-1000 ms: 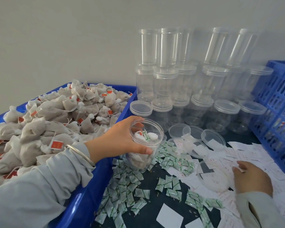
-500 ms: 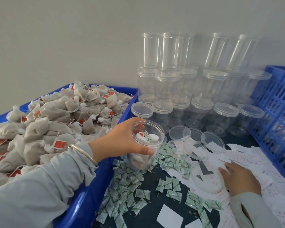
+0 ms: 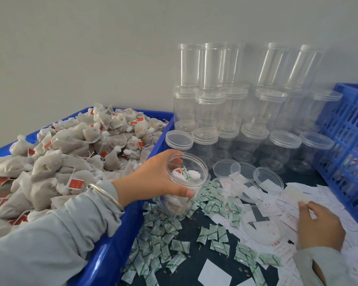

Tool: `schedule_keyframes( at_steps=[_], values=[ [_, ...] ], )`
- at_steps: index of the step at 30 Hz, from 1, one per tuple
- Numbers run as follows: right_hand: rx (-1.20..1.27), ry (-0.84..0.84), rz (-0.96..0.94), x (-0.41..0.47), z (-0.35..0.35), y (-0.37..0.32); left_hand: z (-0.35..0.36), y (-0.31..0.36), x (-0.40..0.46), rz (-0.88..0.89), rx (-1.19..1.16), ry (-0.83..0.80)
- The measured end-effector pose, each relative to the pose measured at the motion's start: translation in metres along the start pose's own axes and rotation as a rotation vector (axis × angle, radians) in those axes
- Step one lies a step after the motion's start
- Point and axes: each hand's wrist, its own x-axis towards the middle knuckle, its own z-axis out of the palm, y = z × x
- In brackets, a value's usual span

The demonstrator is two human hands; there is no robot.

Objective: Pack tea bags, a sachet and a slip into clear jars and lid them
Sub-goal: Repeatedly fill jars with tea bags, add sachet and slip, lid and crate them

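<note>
I see the open jar [image 3: 185,183] holding tea bags and a green sachet; my left hand [image 3: 157,178] wraps its rim above the sachets [image 3: 167,234], my right hand [image 3: 318,226] pinches a slip [image 3: 298,196].

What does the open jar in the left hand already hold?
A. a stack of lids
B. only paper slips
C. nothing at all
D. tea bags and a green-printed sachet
D: through the clear wall of the jar gripped by the left hand, tea bags fill the lower part and a green-printed sachet lies on top.
</note>
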Motion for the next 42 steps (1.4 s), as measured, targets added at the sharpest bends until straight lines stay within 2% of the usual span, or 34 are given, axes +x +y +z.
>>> schedule_keyframes(
  at_steps=[3, 6, 10, 13, 16, 22, 29, 32, 34, 39, 42],
  values=[
    [0.162, 0.059, -0.001, -0.003, -0.007, -0.008, 0.001, -0.003, 0.001, -0.002, 0.012, 0.004],
    [0.269, 0.089, -0.091, -0.012, -0.017, -0.028, 0.002, -0.005, 0.002, 0.004, 0.000, 0.009],
    [0.401, 0.127, -0.458, -0.038, -0.028, -0.071, 0.002, -0.005, 0.002, 0.025, 0.022, 0.000],
    [0.464, 0.015, -0.696, -0.060, -0.023, -0.111, 0.002, -0.002, 0.000, 0.038, 0.029, -0.017],
    [0.374, -0.083, -0.919, -0.080, -0.014, -0.144, 0.002, -0.001, -0.002, 0.045, 0.035, -0.034],
    [0.003, -0.537, -0.896, -0.089, -0.001, -0.168, 0.003, -0.001, -0.002, 0.071, 0.075, -0.047],
    [-0.059, -0.724, -0.885, -0.088, -0.018, -0.169, 0.003, 0.002, -0.002, 0.100, 0.070, 0.002],
    [-0.148, -0.791, -0.941, -0.088, -0.030, -0.165, 0.003, 0.008, -0.007, 0.104, 0.021, 0.059],
    [-0.205, -0.775, -0.999, -0.087, -0.041, -0.163, 0.005, 0.018, -0.012, 0.118, -0.005, 0.090],
    [-0.252, -0.598, -1.111, -0.073, -0.085, -0.164, 0.020, 0.062, -0.017, 0.178, -0.157, 0.160],
    [-0.219, -0.390, -1.216, -0.055, -0.124, -0.163, 0.031, 0.098, -0.011, 0.224, -0.264, 0.150]
  ],
)
